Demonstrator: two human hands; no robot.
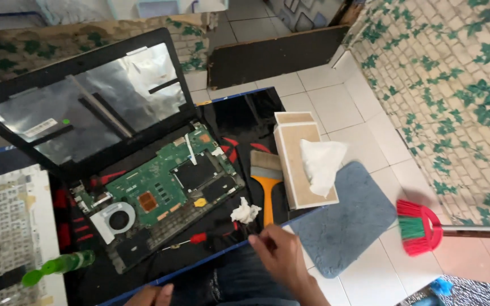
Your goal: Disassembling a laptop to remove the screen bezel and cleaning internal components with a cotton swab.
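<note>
Right hand (282, 255), fingers loosely apart & holding nothing, hovered at worktop's (245, 113) front edge just by the red-handled screwdriver (191, 239) — light, stiff, prob best gripped at handle; left hand (150, 296) mostly cut off, can't tell.

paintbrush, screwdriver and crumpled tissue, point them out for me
paintbrush (267, 195), head view, on its orange handle
screwdriver (198, 238), head view, on its red handle
crumpled tissue (245, 213), head view, on the middle of the white wad
</note>
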